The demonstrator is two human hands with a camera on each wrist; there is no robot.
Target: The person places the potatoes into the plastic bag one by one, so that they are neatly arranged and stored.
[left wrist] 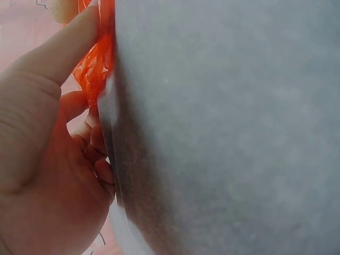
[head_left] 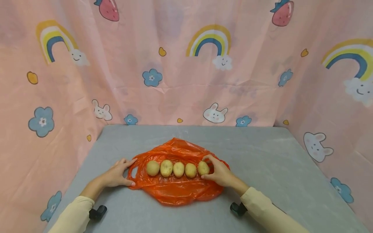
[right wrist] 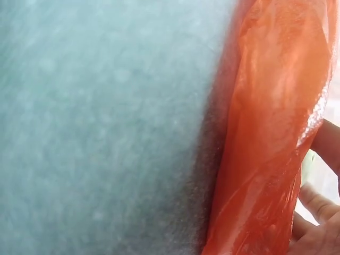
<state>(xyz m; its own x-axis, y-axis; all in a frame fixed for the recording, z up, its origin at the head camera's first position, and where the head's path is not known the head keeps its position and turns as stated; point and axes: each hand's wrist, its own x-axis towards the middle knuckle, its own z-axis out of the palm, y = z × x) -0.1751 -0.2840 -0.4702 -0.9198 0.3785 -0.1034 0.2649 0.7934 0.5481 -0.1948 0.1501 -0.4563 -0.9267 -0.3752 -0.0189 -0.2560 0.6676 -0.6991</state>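
Several potatoes lie in a row across an orange plastic bag (head_left: 177,194), which is spread flat on the table. At the row's right end, my right hand (head_left: 218,171) holds the last potato (head_left: 203,168) between thumb and fingers. My left hand (head_left: 116,174) touches the bag's left end by a handle hole, thumb and index finger spread apart. In the left wrist view, the thumb and fingertips of that hand (left wrist: 48,133) meet the bag's edge (left wrist: 98,66). The right wrist view shows the bag's side (right wrist: 265,127) in front of part of the right hand (right wrist: 321,212).
The grey table (head_left: 262,155) extends around the bag on all sides. A pink patterned curtain (head_left: 180,71) hangs behind it and along both sides. Dark wrist-worn devices (head_left: 98,212) show by each sleeve.
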